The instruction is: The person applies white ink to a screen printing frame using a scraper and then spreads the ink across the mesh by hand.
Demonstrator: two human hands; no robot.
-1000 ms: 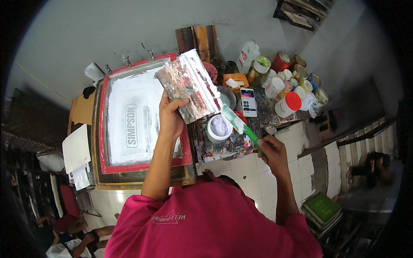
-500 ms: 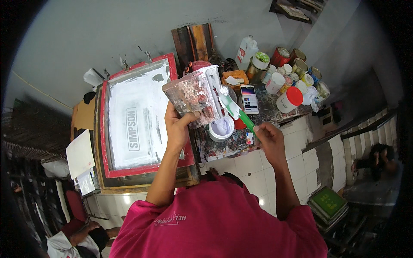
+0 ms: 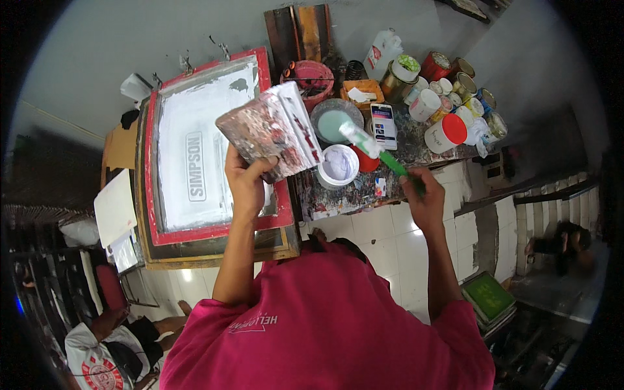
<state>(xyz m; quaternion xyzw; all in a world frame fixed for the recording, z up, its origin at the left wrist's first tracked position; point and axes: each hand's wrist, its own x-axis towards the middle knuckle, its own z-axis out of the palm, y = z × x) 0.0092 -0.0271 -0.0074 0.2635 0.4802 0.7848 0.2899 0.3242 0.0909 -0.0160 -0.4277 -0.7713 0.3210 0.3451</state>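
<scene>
My left hand [image 3: 246, 188] is closed around a wide squeegee [image 3: 260, 133] caked with dried paint, white ink along its right edge. It is tilted above the right part of a red-framed printing screen [image 3: 153, 175] spread with white ink. In my right hand [image 3: 426, 198], fingers wrapped round it, is a green-handled spatula [image 3: 391, 162]. White ink coats its blade, which is apart from the squeegee. Between the two hands, a white tub [image 3: 338, 186] of pale ink stands on the table.
Behind the tub sits a bowl [image 3: 357, 112] of pale green liquid. A phone [image 3: 384, 127] lies beside it. Several paint cans and jars, including a red-lidded tub [image 3: 445, 134], crowd the table's right end. A pink bucket [image 3: 327, 70] stands farther back. Another person [image 3: 114, 351] is at the lower left.
The spatula has moved right, away from the squeegee's inked edge. My left hand has shifted left with the squeegee, so the bowl now shows. The whole view has shifted too.
</scene>
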